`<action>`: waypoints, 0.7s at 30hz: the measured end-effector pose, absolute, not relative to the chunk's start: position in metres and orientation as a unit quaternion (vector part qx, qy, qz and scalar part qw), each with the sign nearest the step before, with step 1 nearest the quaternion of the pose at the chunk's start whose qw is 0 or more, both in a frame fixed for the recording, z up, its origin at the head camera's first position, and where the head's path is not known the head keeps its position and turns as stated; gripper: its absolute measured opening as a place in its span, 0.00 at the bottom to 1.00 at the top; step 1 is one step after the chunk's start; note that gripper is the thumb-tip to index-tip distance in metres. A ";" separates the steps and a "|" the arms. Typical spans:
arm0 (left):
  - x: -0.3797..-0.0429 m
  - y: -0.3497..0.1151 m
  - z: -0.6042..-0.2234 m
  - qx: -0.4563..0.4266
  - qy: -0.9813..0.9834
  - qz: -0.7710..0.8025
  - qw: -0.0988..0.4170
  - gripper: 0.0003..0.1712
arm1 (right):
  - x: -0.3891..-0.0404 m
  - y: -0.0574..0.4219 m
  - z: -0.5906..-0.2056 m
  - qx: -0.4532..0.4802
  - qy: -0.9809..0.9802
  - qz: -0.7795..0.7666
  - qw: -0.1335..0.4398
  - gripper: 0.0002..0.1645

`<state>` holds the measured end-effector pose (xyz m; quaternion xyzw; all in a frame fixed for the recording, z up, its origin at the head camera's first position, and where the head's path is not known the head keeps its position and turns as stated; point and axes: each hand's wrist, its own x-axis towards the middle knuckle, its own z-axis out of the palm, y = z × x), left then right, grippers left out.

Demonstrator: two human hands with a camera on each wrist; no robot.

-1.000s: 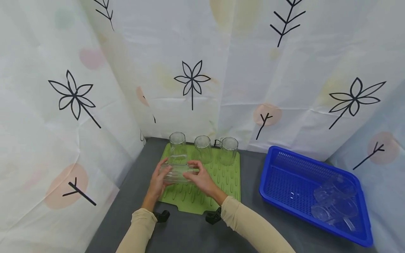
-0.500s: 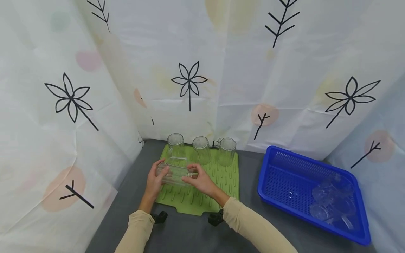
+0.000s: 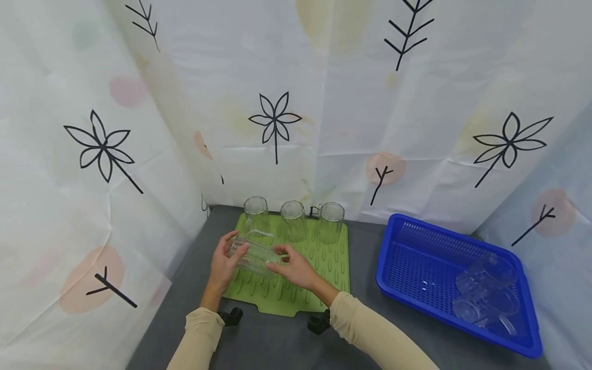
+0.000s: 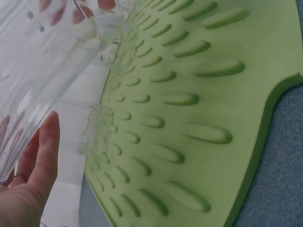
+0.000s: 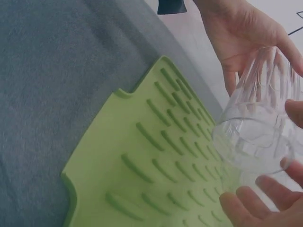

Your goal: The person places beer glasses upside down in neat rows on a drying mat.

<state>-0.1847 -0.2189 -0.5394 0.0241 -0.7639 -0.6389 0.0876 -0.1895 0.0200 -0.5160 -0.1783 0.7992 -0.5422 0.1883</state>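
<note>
A clear glass mug lies sideways between both hands, held over the green ridged drying mat. My left hand grips its left end, the thumb along the near side. At the other end, my right hand holds the mug between thumb and fingers. In the right wrist view the round end of the mug faces the right fingertips. Along the mat's back edge stand three more clear mugs, the left one, the middle one and the right one.
To the right sits a blue perforated basket with several clear glass pieces heaped at its right end. The dark grey table runs under mat and basket. A patterned white curtain hangs behind and at the sides.
The mug has tilted, its right end dropping slightly toward the mat. Both hands stay at its ends, and the right hand has shifted a little. The head view has shifted slightly.
</note>
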 end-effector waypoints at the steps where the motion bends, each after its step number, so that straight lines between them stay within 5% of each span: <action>1: -0.184 -0.219 -0.539 0.025 -0.762 -0.640 0.093 0.35 | -0.189 0.021 -0.515 -0.176 0.805 -0.534 0.187 0.38; 9: -0.185 -0.227 -0.536 0.033 -0.778 -0.614 0.130 0.36 | -0.186 0.032 -0.509 -0.155 0.842 -0.489 0.164 0.38; 21: -0.186 -0.233 -0.538 0.029 -0.831 -0.544 0.116 0.48 | -0.188 0.048 -0.511 -0.152 0.922 -0.347 0.081 0.44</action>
